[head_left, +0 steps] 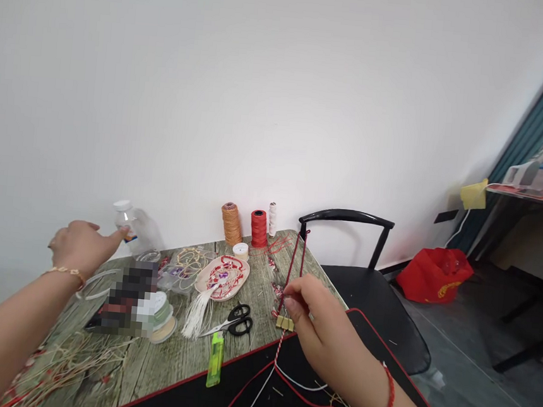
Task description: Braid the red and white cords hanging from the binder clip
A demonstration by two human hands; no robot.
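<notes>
My left hand (81, 247) reaches out over the table's left side, fingers curled, the fingertips touching a clear plastic water bottle (135, 224) with a white cap. A bead bracelet sits on that wrist. My right hand (315, 315) pinches a taut dark red cord (293, 265) that runs up to the table's far edge. Just below the fingers the cord passes through small gold clips (284, 322) and continues as a red-and-white twisted strand (278, 350). A red string bracelet circles the right wrist.
On the wooden table (163, 359): black scissors (235, 321), a green lighter (215, 358), a pink dish (223, 276) of cords, orange (231, 223), red (258, 228) and white spools, tape rolls, loose straw strands. A black chair (364, 281) stands right; a red bag (434, 275) lies on the floor.
</notes>
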